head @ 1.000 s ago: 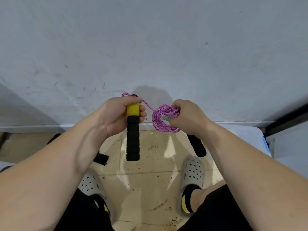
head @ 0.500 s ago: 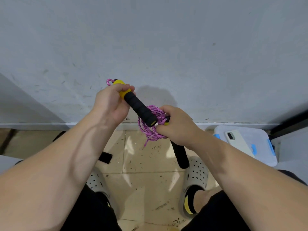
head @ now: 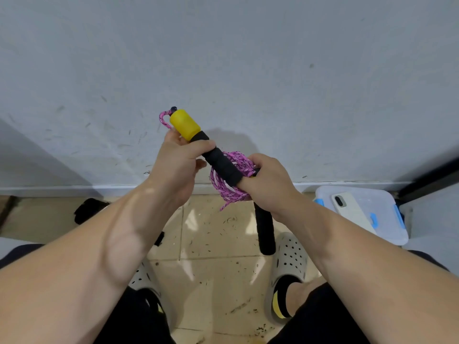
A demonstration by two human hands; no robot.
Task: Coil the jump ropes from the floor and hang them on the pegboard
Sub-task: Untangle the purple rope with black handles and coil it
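1. The pink jump rope point(head: 232, 181) is sitting as a small coil in mid-air between the two hands, in front of the wall point(head: 248, 58) and above the floor point(head: 213, 234).
2. The right hand point(head: 269, 183) is gripping the coil together with the top of the lower handle point(head: 265, 227), whose black foam is hanging down toward the right shoe point(head: 289, 259).
3. The left hand point(head: 180, 162) is gripping the upper handle point(head: 196, 135) on its foam just under the yellow cap. This handle is slanting down to the right, its black end lying across the coil and touching the right hand.
4. The wall is standing close behind the hands, and bare tiles are showing below them between the shoes. A plastic box point(head: 382, 219) with a phone point(head: 352, 212) on its lid is sitting at the wall's foot on the right, well apart from the hands.
5. Half a second ago the left hand was covering the yellow cap, which is now showing. A second ago the upper handle was hanging straight down, apart from the coil.
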